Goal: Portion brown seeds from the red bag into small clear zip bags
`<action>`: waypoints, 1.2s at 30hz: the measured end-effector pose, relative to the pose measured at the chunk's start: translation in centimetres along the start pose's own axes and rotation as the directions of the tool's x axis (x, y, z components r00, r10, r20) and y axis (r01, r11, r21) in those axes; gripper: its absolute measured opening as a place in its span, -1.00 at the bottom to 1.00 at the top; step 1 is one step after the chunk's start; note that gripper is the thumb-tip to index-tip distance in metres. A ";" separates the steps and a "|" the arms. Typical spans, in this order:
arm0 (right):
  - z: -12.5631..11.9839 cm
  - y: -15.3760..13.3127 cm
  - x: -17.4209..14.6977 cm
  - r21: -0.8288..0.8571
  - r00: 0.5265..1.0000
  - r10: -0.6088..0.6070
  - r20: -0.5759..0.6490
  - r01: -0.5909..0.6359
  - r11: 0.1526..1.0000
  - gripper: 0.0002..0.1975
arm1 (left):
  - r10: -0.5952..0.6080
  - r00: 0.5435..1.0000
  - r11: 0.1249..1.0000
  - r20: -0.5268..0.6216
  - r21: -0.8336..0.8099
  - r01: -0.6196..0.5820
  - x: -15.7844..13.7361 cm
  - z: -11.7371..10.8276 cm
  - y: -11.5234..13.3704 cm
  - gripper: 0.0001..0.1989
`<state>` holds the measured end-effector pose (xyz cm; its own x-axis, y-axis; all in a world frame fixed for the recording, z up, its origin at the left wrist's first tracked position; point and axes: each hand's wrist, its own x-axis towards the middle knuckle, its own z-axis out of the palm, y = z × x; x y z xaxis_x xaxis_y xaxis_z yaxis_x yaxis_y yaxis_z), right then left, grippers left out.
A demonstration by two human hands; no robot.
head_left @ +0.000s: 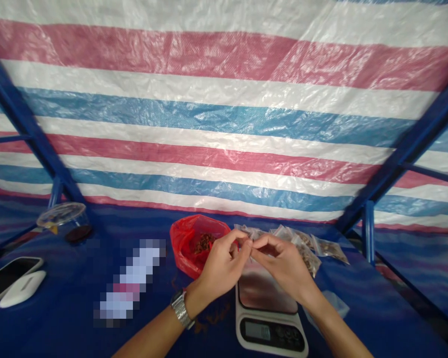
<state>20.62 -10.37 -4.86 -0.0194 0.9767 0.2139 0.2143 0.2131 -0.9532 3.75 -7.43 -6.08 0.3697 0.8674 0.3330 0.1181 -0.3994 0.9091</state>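
Closest to me on the blue table (67,318) sits a kitchen scale (271,333), its display lit. Over the far part of its metal plate (263,298) my left hand (224,258) and right hand (283,263) meet, thumbs and fingertips drawn together; I cannot tell whether they grip something or only touch. A watch (181,309) circles my left wrist. Just left of the scale's far corner stands an open red bag (181,243) holding dark dried bits (203,243). Filled clear bags (330,248) lie behind my right hand, toward the table's back edge. By the left edge are a phone (9,278) and a white case (22,291); near the back left corner stands a clear tub (65,219).
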 end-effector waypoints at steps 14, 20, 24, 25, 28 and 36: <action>1.4 -0.5 0.6 -0.061 0.960 -0.099 -0.262 0.086 0.994 -0.66 | 0.026 0.995 0.999 -0.099 -0.032 -0.029 1.5 -2.3 0.3 -0.66; 4.0 -2.8 4.1 -0.160 0.974 -0.228 0.000 0.225 0.961 -0.81 | -0.467 0.876 0.765 0.125 -0.440 0.471 3.1 -5.9 0.2 -0.28; 6.2 -2.9 5.3 -0.317 0.942 -0.308 0.137 0.336 0.887 -0.90 | -0.457 0.875 0.678 0.157 -0.576 0.457 3.7 -7.8 -1.0 -0.52; 6.6 -2.7 5.3 -0.367 0.939 -0.304 0.161 0.343 0.864 -0.90 | -0.449 0.887 0.693 0.104 -0.586 0.420 3.7 -8.1 -1.3 -0.59; 7.0 -2.2 4.8 -0.499 0.927 -0.260 0.269 0.365 0.786 -0.93 | -0.427 0.904 0.755 -0.012 -0.555 0.349 3.9 -8.5 -2.4 -0.63; 5.5 -2.1 4.0 -0.586 0.802 -0.071 0.593 0.490 0.646 -0.79 | -0.356 0.932 0.876 -0.067 -0.372 0.308 4.0 -8.2 -4.0 -0.55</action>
<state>14.71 -6.74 -3.20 -0.6095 0.7847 0.1128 0.7010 0.5999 -0.3856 -2.78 0.01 -6.33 0.2410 0.9705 0.0035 -0.1259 0.0276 0.9917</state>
